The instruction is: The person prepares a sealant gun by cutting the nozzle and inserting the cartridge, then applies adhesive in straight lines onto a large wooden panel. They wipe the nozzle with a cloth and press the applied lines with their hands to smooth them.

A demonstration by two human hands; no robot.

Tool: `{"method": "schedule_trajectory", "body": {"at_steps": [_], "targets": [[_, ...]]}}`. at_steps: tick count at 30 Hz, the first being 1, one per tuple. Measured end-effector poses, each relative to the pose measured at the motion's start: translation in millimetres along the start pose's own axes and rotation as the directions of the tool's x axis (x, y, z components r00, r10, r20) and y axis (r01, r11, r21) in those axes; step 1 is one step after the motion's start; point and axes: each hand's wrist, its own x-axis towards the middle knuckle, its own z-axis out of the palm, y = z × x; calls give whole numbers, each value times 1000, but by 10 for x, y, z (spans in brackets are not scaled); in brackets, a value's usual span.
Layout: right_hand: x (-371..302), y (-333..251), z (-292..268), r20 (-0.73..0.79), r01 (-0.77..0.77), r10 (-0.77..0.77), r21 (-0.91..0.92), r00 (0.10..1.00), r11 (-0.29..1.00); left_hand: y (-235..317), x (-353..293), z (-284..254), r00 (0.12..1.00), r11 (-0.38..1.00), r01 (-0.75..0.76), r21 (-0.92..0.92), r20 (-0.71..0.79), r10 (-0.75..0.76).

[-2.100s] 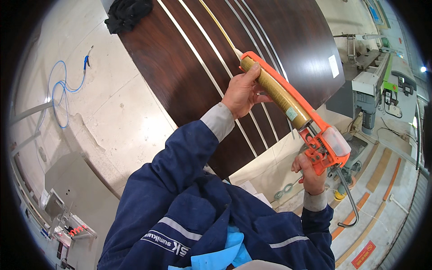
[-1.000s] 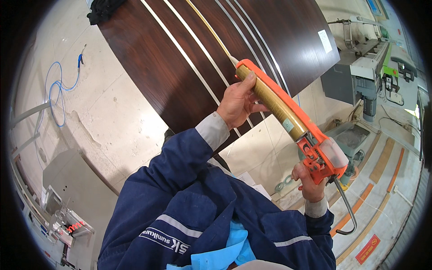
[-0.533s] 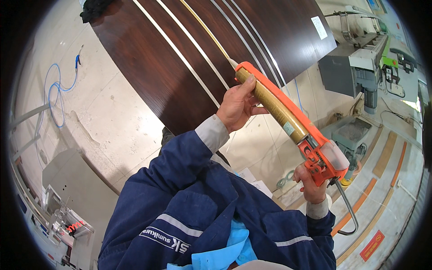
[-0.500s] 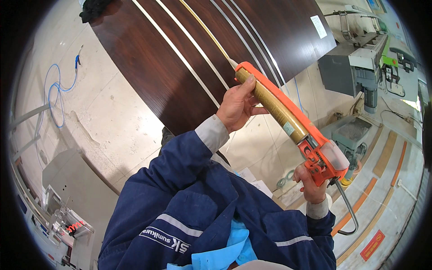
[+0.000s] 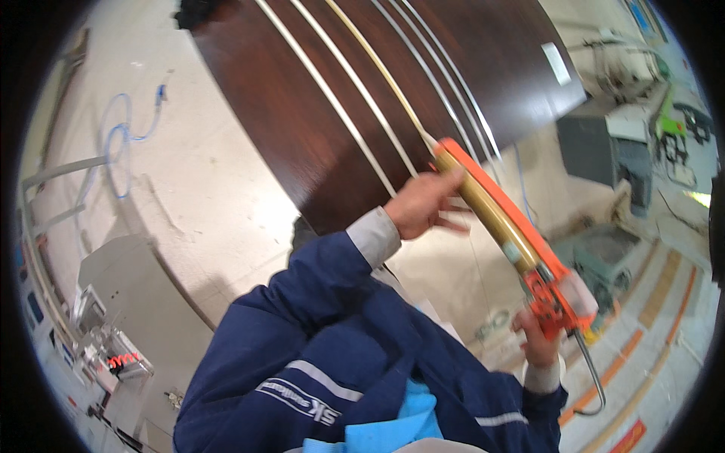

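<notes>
An orange caulking gun (image 5: 521, 215) with a gold cartridge (image 5: 491, 204) slants across the view, its pale nozzle (image 5: 430, 141) at the near end of a yellowish strip (image 5: 377, 68) on a dark wood-grain panel (image 5: 302, 128). My left hand (image 5: 427, 202) supports the cartridge near its front. The thumb lies on the cartridge, and some fingers spread loosely beside it, blurred. At the gun's rear, my right hand (image 5: 538, 340) closes around the handle and trigger area, partly hidden by the gun body. A bent metal rod (image 5: 590, 377) sticks out behind.
Pale and grey strips (image 5: 340, 98) lie along the panel, with a white label (image 5: 556, 63) at its far right. A blue hose (image 5: 121, 140) coils on the left floor. Grey machines (image 5: 593, 147) stand right; a grey machine surface (image 5: 136, 279) is at lower left.
The whole view has shifted, putting things lower and farther right. The gun has drawn back toward me along the yellowish strip. My left fingers look more spread.
</notes>
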Motion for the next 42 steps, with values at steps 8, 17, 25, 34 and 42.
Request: {"method": "schedule_trajectory", "body": {"at_steps": [8,17,25,34,42], "targets": [[-121,178,-150,10,-9,8,158,1000,987,2543,-375,-1593,102,-126,-300,946,163,981],[-250,19,-187,36,-116,117,-28,992,993,4458,-480,-3075,209,-200,646,737,81,975],[-205,18,-161,1,-105,106,-58,994,993,2080,-758,-1864,465,-12,62,998,-18,885],[-265,150,-277,24,-66,69,-105,997,992,-649,-439,-142,999,999,-36,24,-15,36],[-279,222,-257,13,-45,45,-4,999,999,-839,117,36,999,960,1,-280,50,14]]}}
